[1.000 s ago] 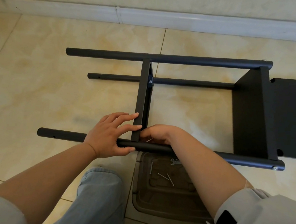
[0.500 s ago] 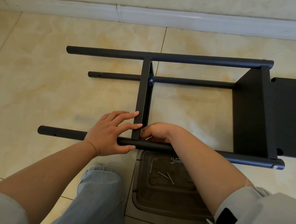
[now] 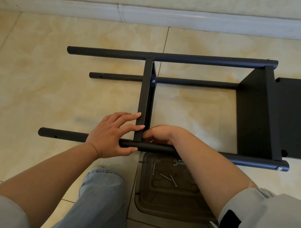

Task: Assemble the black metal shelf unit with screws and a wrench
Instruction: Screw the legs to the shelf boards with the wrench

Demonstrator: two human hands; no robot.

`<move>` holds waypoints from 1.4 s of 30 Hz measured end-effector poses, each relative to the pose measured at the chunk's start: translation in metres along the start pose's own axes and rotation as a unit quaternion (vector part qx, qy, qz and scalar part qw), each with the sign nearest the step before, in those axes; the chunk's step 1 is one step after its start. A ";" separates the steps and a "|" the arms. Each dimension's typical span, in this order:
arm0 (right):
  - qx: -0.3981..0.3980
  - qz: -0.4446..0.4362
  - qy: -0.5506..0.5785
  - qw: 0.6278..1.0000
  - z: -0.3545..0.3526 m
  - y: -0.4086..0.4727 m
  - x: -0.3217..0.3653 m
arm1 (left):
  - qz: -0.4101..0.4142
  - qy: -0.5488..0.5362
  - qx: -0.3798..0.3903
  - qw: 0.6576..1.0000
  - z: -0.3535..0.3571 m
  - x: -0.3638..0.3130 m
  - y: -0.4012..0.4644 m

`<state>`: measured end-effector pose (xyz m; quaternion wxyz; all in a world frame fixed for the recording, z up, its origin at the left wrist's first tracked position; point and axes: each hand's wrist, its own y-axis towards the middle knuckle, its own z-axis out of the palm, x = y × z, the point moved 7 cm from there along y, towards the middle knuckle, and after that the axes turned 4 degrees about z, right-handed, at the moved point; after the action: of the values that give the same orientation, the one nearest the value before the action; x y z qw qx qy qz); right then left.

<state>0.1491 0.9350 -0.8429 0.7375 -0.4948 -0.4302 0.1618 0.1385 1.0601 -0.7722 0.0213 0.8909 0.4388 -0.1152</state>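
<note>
1. The left hand (image 3: 113, 135) reached in from the lower left; its thumb hooked under the near black tube (image 3: 160, 149) while its straight fingers pressed against the side of the middle shelf panel (image 3: 144, 98).
2. The right hand (image 3: 159, 134) crossed over the near tube with its fingers curled down at the joint of panel and tube; a glint of metal showed under them, but what they held could not be told.
3. The black shelf unit (image 3: 253, 113) lay on its side on the tiled floor (image 3: 37, 83), tubes running left to right, one shelf panel fixed at the right end.
4. A loose black panel (image 3: 297, 118) lay flat just beyond that right end.
5. A brown tray (image 3: 164, 204) sat on the floor below the near tube, holding screws (image 3: 166, 176) and a small wrench (image 3: 178, 162), partly hidden by the right forearm.
6. A knee in pale jeans (image 3: 102, 188) was just left of the tray.
</note>
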 end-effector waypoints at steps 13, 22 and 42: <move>0.011 -0.007 0.026 1.000 0.002 0.000 0.001 | -0.002 -0.002 0.002 1.000 0.000 0.000 -0.001; 0.000 -0.007 -0.001 1.000 0.001 -0.003 0.002 | 0.001 0.000 -0.001 1.000 -0.001 -0.001 0.000; -0.005 -0.001 -0.012 1.000 0.000 -0.004 0.001 | 0.001 0.000 -0.002 1.000 0.000 0.000 0.000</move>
<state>0.1490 0.9339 -0.8394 0.7298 -0.4962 -0.4407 0.1643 0.1383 1.0598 -0.7716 0.0227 0.8913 0.4382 -0.1143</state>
